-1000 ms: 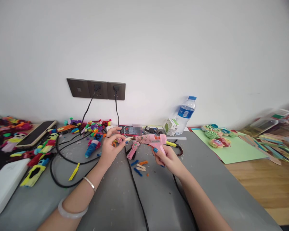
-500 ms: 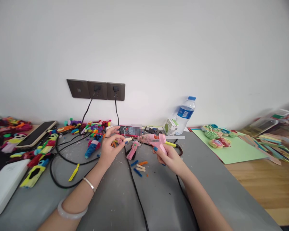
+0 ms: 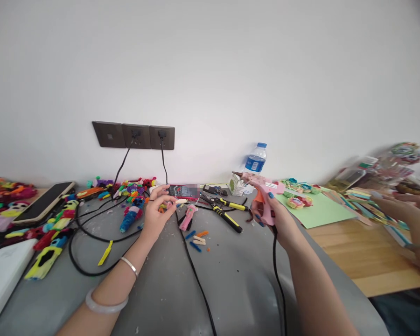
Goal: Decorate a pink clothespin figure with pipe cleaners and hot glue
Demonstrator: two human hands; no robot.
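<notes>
My left hand (image 3: 159,211) is closed in a pinch on a small cream and pink craft piece (image 3: 179,201) above the grey table (image 3: 231,284). My right hand (image 3: 271,217) grips a pink glue gun (image 3: 262,193), lifted off to the right with its nozzle pointing up and left; its black cord (image 3: 276,261) hangs down. A pink fuzzy figure (image 3: 188,217) and small orange, cream and blue bits (image 3: 198,238) lie between my hands.
Yellow-handled pliers (image 3: 226,215), a water bottle (image 3: 255,162), a small green carton (image 3: 236,184), wall sockets (image 3: 133,135) with black cables, and colourful fuzzy figures (image 3: 56,224) lie around. A green sheet (image 3: 318,210) with paper flowers lies right. Another person's hands (image 3: 409,205) work at far right.
My right hand has swung the glue gun up and to the right, away from the craft piece. The view has shifted right, showing another person's hands. My left hand stays put.
</notes>
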